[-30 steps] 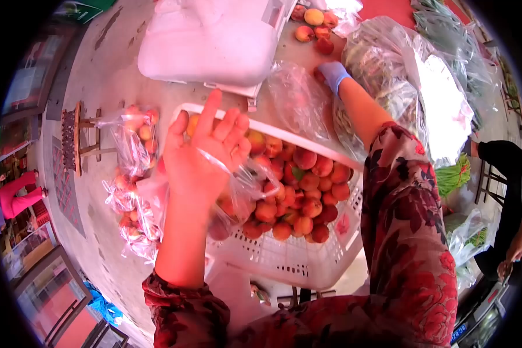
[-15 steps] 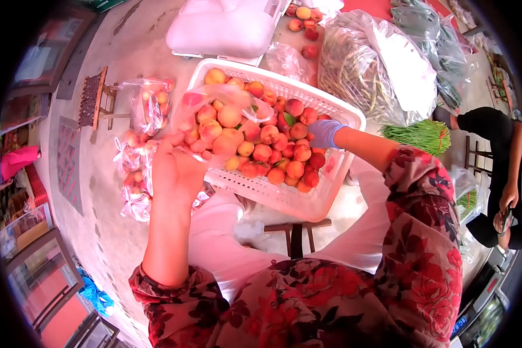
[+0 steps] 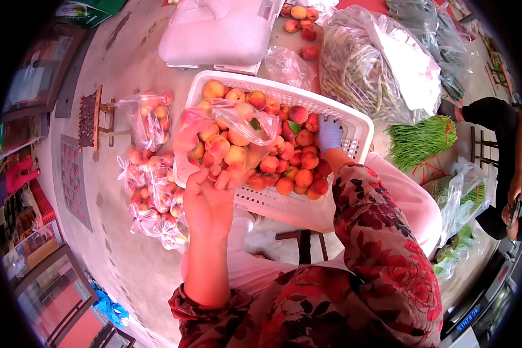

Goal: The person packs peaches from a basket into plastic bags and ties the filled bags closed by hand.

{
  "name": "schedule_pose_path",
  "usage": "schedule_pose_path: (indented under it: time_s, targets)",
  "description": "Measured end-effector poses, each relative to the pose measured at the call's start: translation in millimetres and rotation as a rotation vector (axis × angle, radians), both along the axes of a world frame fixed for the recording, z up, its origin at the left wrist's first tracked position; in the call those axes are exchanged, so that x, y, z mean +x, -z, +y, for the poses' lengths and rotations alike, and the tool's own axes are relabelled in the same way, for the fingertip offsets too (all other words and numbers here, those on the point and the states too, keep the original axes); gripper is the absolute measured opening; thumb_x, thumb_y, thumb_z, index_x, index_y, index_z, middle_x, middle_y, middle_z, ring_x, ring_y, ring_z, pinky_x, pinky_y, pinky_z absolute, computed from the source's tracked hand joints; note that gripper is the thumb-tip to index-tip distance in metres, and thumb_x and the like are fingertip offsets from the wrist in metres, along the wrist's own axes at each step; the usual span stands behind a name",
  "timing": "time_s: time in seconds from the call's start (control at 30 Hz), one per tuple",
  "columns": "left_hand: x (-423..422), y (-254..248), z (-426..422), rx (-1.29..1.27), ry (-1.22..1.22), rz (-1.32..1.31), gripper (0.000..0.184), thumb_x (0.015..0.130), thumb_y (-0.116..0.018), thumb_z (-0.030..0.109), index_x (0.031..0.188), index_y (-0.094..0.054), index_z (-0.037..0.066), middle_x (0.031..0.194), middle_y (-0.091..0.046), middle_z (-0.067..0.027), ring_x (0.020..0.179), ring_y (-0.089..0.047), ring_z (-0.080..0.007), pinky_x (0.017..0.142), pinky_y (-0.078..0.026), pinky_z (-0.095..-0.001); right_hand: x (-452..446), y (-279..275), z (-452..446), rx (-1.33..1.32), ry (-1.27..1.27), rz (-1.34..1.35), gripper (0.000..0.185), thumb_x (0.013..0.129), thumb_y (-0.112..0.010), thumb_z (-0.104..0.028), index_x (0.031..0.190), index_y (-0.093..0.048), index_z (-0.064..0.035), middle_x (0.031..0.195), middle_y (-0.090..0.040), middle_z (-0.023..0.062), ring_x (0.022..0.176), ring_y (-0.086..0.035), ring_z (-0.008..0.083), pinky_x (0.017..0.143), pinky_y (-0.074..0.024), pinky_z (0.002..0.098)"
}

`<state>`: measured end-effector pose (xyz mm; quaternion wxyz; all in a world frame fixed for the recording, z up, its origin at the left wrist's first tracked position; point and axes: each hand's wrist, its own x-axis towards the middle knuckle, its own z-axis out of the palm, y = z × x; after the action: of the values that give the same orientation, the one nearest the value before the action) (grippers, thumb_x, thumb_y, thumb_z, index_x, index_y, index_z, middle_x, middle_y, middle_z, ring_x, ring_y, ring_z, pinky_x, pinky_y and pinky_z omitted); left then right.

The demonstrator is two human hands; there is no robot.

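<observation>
Head view, peach basket (image 3: 290, 210), long axis slanting down rightward

Basket (image 3: 307, 216): white plastic, perforated, smooth. Bag over the peaches (image 3: 236, 155): clear thin plastic, glossy, creased. Knotted bags at left (image 3: 156, 194): same clear plastic, shiny highlights. Large sack (image 3: 354, 69): transparent plastic, wrinkled, glossy. Pink-looking container (image 3: 214, 37): smooth, soft sheen. Peaches: matt to faintly satin skin. Right hand (image 3: 330, 134): thin bluish glove, slightly creased. Sleeve (image 3: 383, 232): floral-print cloth, matt, wrinkled. Floor (image 3: 122, 232): hard, stained, mostly matt. Stool (image 3: 90, 118): brown frame, looks wooden, woven-looking seat.
</observation>
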<state>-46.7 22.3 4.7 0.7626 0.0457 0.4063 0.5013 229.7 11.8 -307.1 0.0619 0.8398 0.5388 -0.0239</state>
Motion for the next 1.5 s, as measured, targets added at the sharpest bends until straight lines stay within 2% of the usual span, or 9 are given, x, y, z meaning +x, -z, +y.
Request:
schedule_pose_path:
  time_s: [0.33, 0.67, 0.77, 0.8, 0.9, 1.0, 1.27, 1.4, 1.5]
  targets:
    - [-37.1, -9.2, -6.3, 0.025, -0.02, 0.096, 0.01, 0.078, -0.048, 0.01, 0.087, -0.045, 0.006, 0.072, -0.038, 0.0004, 0.059, -0.033, -0.0096, 0.06, -0.03, -0.0248, -11.4, -20.1, 0.6, 0.029, -0.043, 0.02, 0.046, 0.078, -0.052, -0.021, 0.119, -0.039, -0.0345, 0.095, -0.049, 0.0099, 0.088, -0.05, 0.0312, 0.062, -0.0447, 0.0452]
    - [-45.3, -9.4, -5.1, -0.007, 0.033, 0.092, 0.01, 0.077, -0.051, 0.01, 0.086, -0.049, 0.006, 0.069, -0.039, 0.0011, 0.057, -0.033, -0.0084, 0.058, -0.03, -0.0235, -12.9, -40.3, -2.3, 0.106, 0.022, 0.163, 0.056, 0.067, -0.063, -0.018, 0.12, -0.046, -0.0249, 0.105, -0.05, 0.0164, 0.092, -0.049, 0.0382, 0.074, -0.0459, 0.0433]
    - [-43.1, -6.5, -5.0, -0.014, 0.048, 0.09, 0.012, 0.077, -0.052, 0.009, 0.088, -0.05, 0.004, 0.072, -0.041, 0.0005, 0.058, -0.034, -0.0087, 0.058, -0.031, -0.023, -14.3, -60.4, -13.0, 0.377, 0.165, 0.702, 0.053, 0.07, -0.065, -0.019, 0.119, -0.046, -0.019, 0.112, -0.051, 0.0155, 0.094, -0.053, 0.0354, 0.075, -0.0468, 0.0422]
    - [-42.8, -4.6, -5.4, -0.017, 0.047, 0.097, 0.012, 0.078, -0.052, 0.009, 0.088, -0.051, 0.003, 0.073, -0.043, 0.0003, 0.058, -0.034, -0.0089, 0.058, -0.032, -0.0229, -8.8, -25.1, -19.4, 0.611, 0.231, 1.255, 0.056, 0.073, -0.067, -0.022, 0.122, -0.042, -0.0118, 0.115, -0.051, 0.0158, 0.094, -0.056, 0.0317, 0.073, -0.0494, 0.0413]
    - [-36.8, -1.4, -5.0, 0.014, 0.099, 0.155, 0.009, 0.08, -0.049, 0.009, 0.087, -0.049, 0.005, 0.072, -0.043, -0.0002, 0.057, -0.038, -0.0098, 0.057, -0.034, -0.0262, -35.7, -134.9, -33.4, 0.274, 0.595, 2.11, 0.058, 0.078, -0.064, -0.025, 0.125, -0.037, -0.0061, 0.111, -0.053, 0.0175, 0.092, -0.058, 0.031, 0.071, -0.0519, 0.0408]
    - [-33.9, 5.2, -11.2, 0.122, 0.237, 0.215, 0.014, 0.081, -0.054, 0.011, 0.094, -0.051, 0.006, 0.086, -0.053, -0.0019, 0.073, -0.05, -0.0122, 0.066, -0.041, -0.0266, -59.7, -188.5, -45.5, 0.057, 0.494, 2.567, 0.062, 0.079, -0.061, -0.028, 0.126, -0.032, -0.0002, 0.111, -0.052, 0.0215, 0.097, -0.056, 0.0335, 0.074, -0.0519, 0.0441]
    - [-21.2, 19.5, -15.5, 0.285, 0.284, 0.031, 0.06, 0.078, -0.066, 0.019, 0.125, -0.033, 0.004, 0.11, -0.053, -0.0104, 0.101, -0.052, -0.0195, 0.084, -0.046, -0.0361, -127.2, -287.0, -42.0, -0.41, 0.332, 2.52, 0.042, 0.084, -0.055, -0.018, 0.118, -0.041, 0.0024, 0.108, -0.055, 0.0183, 0.094, -0.058, 0.0298, 0.078, -0.0508, 0.0429]
    - [-27.1, 6.1, -8.8, 0.233, 0.328, 0.094, 0.047, 0.082, -0.058, 0.021, 0.121, -0.039, 0.004, 0.109, -0.054, -0.012, 0.098, -0.055, -0.0225, 0.082, -0.047, -0.0404, -141.8, -298.2, -37.8, -0.404, 0.221, 2.3, 0.051, 0.086, -0.052, -0.03, 0.121, -0.038, 0.0048, 0.11, -0.054, 0.0198, 0.092, -0.058, 0.0348, 0.072, -0.0534, 0.0385]
    - [-29.6, 0.5, -2.9, 0.096, 0.225, -0.122, 0.039, 0.085, -0.05, 0.028, 0.115, -0.045, 0.004, 0.107, -0.055, -0.0122, 0.094, -0.057, -0.0241, 0.08, -0.048, -0.0411, -138.1, -309.0, -42.3, -0.425, 0.294, 2.557, 0.058, 0.083, -0.057, -0.032, 0.124, -0.035, 0.0038, 0.11, -0.054, 0.0198, 0.092, -0.059, 0.0344, 0.071, -0.0537, 0.0364]
